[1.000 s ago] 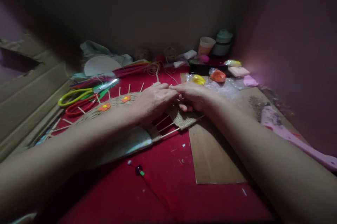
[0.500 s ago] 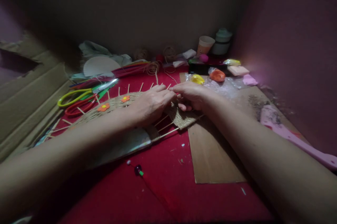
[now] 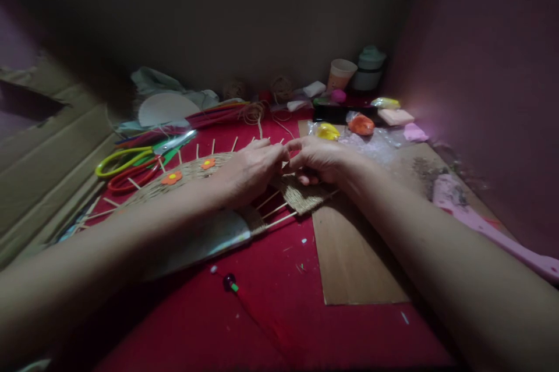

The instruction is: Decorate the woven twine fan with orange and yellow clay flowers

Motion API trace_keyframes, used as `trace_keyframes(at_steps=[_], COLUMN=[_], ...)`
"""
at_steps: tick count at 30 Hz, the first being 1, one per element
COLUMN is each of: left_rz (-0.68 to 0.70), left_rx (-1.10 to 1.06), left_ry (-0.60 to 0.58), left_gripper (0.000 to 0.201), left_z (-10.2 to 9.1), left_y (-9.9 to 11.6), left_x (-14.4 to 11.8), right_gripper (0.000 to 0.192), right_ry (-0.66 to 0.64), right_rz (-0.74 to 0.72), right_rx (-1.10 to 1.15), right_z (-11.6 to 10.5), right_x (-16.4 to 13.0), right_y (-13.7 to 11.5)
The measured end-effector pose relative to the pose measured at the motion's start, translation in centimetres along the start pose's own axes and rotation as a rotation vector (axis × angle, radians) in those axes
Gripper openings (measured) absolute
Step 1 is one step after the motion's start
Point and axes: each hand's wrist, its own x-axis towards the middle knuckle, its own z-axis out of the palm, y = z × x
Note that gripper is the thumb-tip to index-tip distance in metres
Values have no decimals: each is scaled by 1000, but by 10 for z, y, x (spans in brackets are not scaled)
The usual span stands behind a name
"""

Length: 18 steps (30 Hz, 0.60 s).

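Observation:
A fan-shaped piece of twine woven over thin sticks point(image 3: 305, 196) lies on the red cloth, with orange clay flowers point(image 3: 172, 177) on its left part. Over its right part, my left hand point(image 3: 257, 167) is bent with the fingers closed; what they pinch is hidden. My right hand point(image 3: 321, 158) meets it from the right, thumb and index finger brought together at the left fingertips and the other fingers curled. Anything between those fingertips is too small to make out. Bare stick ends poke out along the far edge of the weaving.
Scissors point(image 3: 126, 167) with yellow and red handles lie at the left. A brown board point(image 3: 358, 261) is under my right forearm. Behind stand a paper cup point(image 3: 341, 75) and a lidded jar point(image 3: 370, 69), near yellow clay point(image 3: 327, 131) and orange clay point(image 3: 361, 124). A red tassel point(image 3: 262, 316) lies in front.
My left hand has shifted slightly left and down. The right hand's fingers have drawn back a little and bent more. The woven piece stays in place.

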Motion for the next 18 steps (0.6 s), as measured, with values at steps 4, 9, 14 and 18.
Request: trace_keyframes(at_steps=[4,9,14,18], left_rz=[-68,-48,-48,-62], left_rx=[0,13,27,39], left_ry=[-27,-1,81,91], left_gripper=[12,16,22,21], left_z=[0,-4,-27,-50], left_y=[0,1,2,3], left_x=[0,2,1,-10], right_gripper=[22,19,34,37], right_ry=[63,130,129,104], right_rz=[-10,0,-14,0], right_rx=[-77,-211,-177,-119], right_z=[4,10,10,8], right_x=[-1,-3,-3,-2], right_y=[0,-3,-2,-1])
